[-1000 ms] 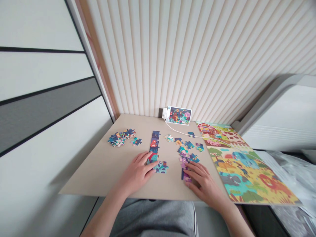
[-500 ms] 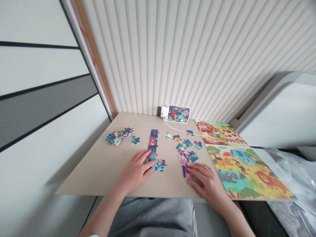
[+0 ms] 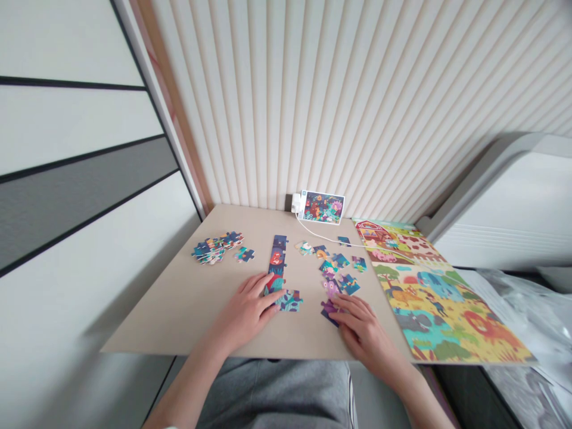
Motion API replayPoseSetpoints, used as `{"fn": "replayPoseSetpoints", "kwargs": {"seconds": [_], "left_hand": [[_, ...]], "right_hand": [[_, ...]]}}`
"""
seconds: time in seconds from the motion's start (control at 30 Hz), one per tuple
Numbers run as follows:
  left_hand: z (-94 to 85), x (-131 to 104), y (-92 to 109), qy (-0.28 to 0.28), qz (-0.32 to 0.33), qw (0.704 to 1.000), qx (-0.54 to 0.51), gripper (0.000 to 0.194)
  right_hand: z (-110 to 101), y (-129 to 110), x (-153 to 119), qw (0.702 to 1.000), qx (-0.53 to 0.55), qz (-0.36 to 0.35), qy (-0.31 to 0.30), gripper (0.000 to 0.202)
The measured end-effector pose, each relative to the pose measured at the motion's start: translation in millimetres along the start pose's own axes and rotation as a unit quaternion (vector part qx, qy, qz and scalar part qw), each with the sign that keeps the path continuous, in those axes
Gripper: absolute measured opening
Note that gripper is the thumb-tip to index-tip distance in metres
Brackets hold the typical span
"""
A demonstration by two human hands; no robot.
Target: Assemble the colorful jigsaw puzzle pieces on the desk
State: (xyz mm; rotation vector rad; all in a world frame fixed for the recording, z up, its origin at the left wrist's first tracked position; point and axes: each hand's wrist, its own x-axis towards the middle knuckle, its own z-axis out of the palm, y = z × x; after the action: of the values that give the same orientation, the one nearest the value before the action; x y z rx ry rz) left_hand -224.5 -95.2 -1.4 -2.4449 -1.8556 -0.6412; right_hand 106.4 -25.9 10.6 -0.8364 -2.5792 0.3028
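Observation:
A joined strip of jigsaw puzzle pieces (image 3: 277, 257) runs up the middle of the table, its lower end turning right into a teal leafy piece (image 3: 291, 301). My left hand (image 3: 248, 305) lies over the strip's lower left side, fingers stretched out and tips touching it. To the right, my right hand (image 3: 360, 320) has its fingers and thumb on a purple and dark blue puzzle piece (image 3: 329, 310), which lies tilted on the table and is partly hidden under the fingertips. Just above it, a purple piece with eyes (image 3: 331, 289) touches other loose pieces (image 3: 340, 260).
A heap of puzzle pieces (image 3: 210, 249) lies at the left, with a single piece (image 3: 244, 254) beside it. A picture card (image 3: 322, 207) leans at the back by a white charger (image 3: 295, 202), whose cable (image 3: 322, 238) crosses rightward. Finished animal puzzles (image 3: 440, 313) cover the right side.
My right hand has shifted slightly left and turned the purple and dark blue piece, which now sits at a slant. My left hand has stayed in place on the strip.

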Motion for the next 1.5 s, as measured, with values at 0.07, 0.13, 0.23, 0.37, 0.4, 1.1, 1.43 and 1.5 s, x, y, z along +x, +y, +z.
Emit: {"fn": "replayPoseSetpoints", "kwargs": {"seconds": [0.07, 0.13, 0.23, 0.37, 0.4, 1.1, 1.43, 1.5], "left_hand": [[-0.2, 0, 0, 0.001, 0.000, 1.000, -0.002, 0.037], [-0.5, 0, 0, 0.004, 0.000, 1.000, -0.006, 0.037], [-0.6, 0, 1, 0.003, 0.000, 1.000, -0.011, 0.037], [0.1, 0, 0, 0.005, -0.001, 1.000, -0.013, 0.037], [0.2, 0, -1, 0.004, -0.001, 1.000, -0.011, 0.038], [1.1, -1, -2, -0.014, -0.009, 1.000, -0.001, 0.042], [2.0, -1, -4, -0.009, -0.007, 1.000, -0.006, 0.043], [1.9, -1, -3, -0.010, -0.007, 1.000, -0.003, 0.042]], "right_hand": [[-2, 2, 1, 1.000, -0.011, 0.004, 0.000, 0.038], [-7, 8, 4, 1.000, -0.019, 0.007, 0.004, 0.035], [-21, 29, 14, 0.999, -0.032, 0.025, 0.011, 0.030], [-43, 81, 47, 0.997, -0.045, 0.067, 0.016, 0.028], [-46, 96, 57, 0.996, -0.048, 0.078, 0.017, 0.028], [-3, 136, 86, 0.992, -0.015, 0.127, -0.003, 0.050], [13, 133, 92, 0.992, 0.010, 0.125, 0.003, 0.044], [14, 132, 92, 0.990, -0.006, 0.143, 0.004, 0.048]]}}
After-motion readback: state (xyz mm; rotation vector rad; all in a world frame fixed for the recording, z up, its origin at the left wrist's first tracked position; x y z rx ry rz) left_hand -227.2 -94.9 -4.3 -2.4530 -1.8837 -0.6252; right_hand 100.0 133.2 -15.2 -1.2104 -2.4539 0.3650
